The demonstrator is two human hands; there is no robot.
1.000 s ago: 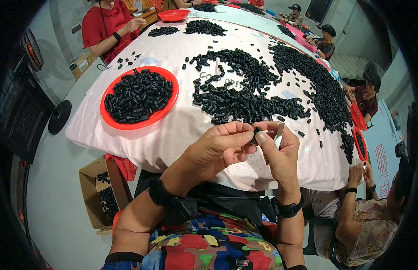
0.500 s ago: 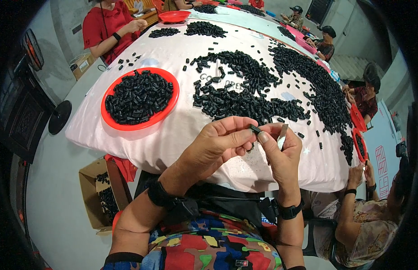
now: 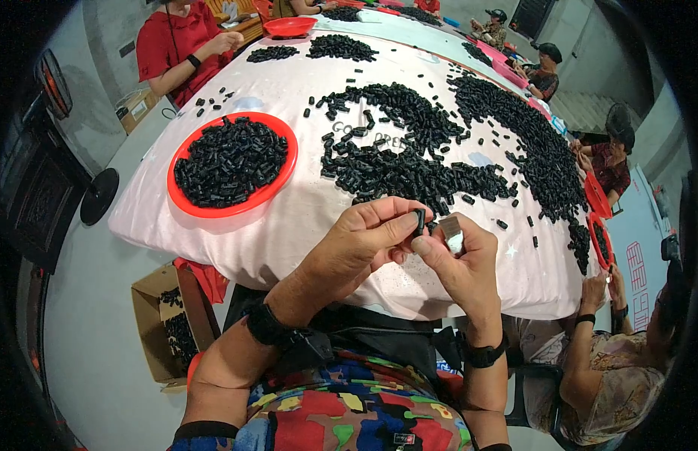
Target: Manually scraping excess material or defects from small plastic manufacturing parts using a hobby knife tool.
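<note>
Between the thumb and fingers of my left hand (image 3: 371, 233) is a small black cylindrical piece (image 3: 420, 217), pinched and standing roughly upright. Close beside it, my right hand (image 3: 465, 259) is closed on a flat metal blade (image 3: 453, 234), which shows above the thumb. The right thumb tip is next to the black piece; whether it touches cannot be made out. Just beyond my hands, a heap of similar black pieces (image 3: 394, 171) lies on the pale pink cloth (image 3: 281, 248). To the left, a round red basin (image 3: 185, 203) is filled with the same pieces.
A long pile of black pieces (image 3: 533, 146) runs down the table's right side. On the floor at lower left stands a cardboard box (image 3: 150, 323) holding more. One co-worker in red (image 3: 172, 52) is at far left; another co-worker (image 3: 620, 376) sits close at right.
The black piece has turned from lying slanted to nearly upright in my left fingers. My right hand has tilted, so the blade's flat face shows more and sits further left.
</note>
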